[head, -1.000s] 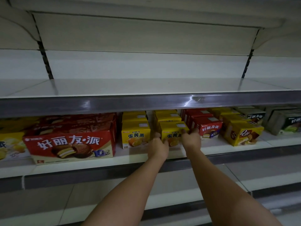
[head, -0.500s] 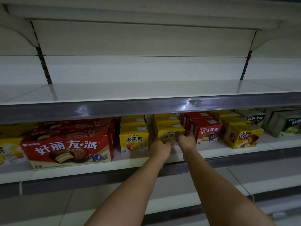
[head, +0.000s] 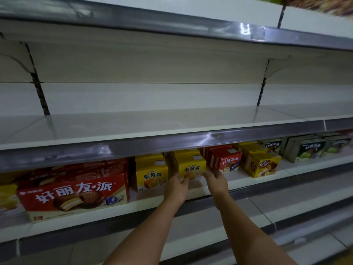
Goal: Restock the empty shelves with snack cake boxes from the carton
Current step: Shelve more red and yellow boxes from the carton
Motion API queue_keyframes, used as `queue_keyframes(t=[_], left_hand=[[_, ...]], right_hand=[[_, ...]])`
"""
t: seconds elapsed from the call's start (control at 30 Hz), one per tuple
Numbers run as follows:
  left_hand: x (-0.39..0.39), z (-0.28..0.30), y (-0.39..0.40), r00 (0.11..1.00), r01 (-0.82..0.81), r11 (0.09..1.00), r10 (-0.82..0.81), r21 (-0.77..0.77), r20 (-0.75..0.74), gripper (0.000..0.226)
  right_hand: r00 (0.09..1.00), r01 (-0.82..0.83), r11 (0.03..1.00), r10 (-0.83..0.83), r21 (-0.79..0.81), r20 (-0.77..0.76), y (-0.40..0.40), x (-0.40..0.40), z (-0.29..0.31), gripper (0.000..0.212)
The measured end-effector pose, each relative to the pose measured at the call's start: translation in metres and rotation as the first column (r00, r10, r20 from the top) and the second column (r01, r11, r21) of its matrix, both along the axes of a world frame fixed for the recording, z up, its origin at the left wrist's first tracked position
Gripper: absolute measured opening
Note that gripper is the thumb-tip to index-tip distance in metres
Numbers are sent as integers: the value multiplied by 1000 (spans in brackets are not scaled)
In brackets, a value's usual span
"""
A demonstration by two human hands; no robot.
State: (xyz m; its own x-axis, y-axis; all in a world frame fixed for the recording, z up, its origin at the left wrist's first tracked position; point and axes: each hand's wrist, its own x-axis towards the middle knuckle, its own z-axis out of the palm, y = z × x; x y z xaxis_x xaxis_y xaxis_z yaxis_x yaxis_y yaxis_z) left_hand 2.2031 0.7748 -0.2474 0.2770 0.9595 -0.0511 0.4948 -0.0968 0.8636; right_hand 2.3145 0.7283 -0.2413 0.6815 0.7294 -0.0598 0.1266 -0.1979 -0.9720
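A yellow snack cake box (head: 191, 166) stands at the front of a row of like boxes on the stocked shelf (head: 191, 196). My left hand (head: 176, 187) grips its lower left corner and my right hand (head: 216, 181) grips its lower right corner, so the box sits between both hands. A second row of yellow boxes (head: 151, 174) stands just to its left, and red boxes (head: 228, 162) stand just to its right. Above runs a bare white shelf (head: 152, 121). The carton is out of view.
A large red snack cake box (head: 74, 194) fills the shelf's left part. Yellow chocolate cake boxes (head: 264, 165) and green-grey boxes (head: 309, 149) stand further right. The metal shelf edge (head: 172, 142) hangs low over the boxes. More white shelves lie below my arms.
Both hands stayed on the yellow box and slid it a little deeper into its row. The camera tilted upward, bringing a higher shelf into view.
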Motion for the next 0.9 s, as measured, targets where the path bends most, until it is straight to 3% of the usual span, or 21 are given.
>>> queue_keyframes(t=[0.1,0.47,0.67,0.9], left_hand=[[-16,-2,-9,1000,29,1000,-30,10,10,36],[-58,-12,-19,984,173,983,-170,64,-47,25],[-22,-8,-29,982,188,980,-185,71,-39,25],[32,-3,-44,988,155,987,-155,47,-1,18]], right_hand=[[998,56,998,-57,-22,-42,-16,-8,-5,55],[981,185,981,-188,-49,-52,-63,-46,-22,51],[973,230,970,-228,-79,34,-78,-12,-13,52],[987,160,976,-155,-148,42,-84,47,-7,60]])
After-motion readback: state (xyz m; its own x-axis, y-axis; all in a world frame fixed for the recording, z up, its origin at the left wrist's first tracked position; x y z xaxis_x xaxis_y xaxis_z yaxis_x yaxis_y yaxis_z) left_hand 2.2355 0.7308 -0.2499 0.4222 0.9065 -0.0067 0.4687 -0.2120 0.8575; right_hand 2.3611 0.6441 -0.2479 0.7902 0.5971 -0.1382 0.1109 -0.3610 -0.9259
